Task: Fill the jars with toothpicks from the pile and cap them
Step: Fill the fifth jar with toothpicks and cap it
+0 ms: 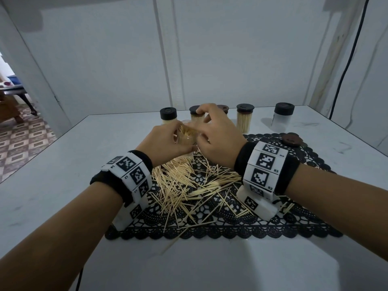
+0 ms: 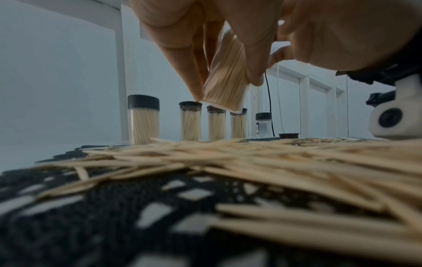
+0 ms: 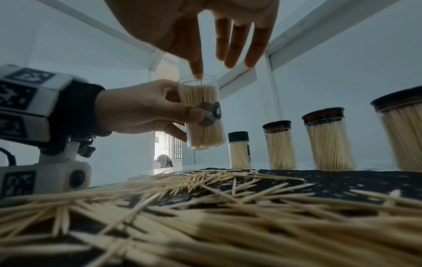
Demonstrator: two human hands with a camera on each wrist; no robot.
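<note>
Head view: white tabletop [image 1: 63,164] under pale panelled walls; a doorway at upper left opens onto patterned floor tiles [image 1: 19,139]. A black lace mat [image 1: 294,223] at frame centre carries the scattered toothpick pile [image 1: 184,185]. Left hand [image 1: 165,143] grips an open jar [image 1: 188,135] of toothpicks above the pile; right hand [image 1: 218,137] reaches over its mouth. Capped jars line the far edge; a loose lid [image 1: 292,139] sits on the mat at right.

Left wrist view: fingers [image 2: 189,59] curled round the tilted jar, held clear of the mat.

Right wrist view: thumb and forefinger pinch a single toothpick [image 3: 200,81] at the jar's mouth, the other fingers [image 3: 237,47] spread.
</note>
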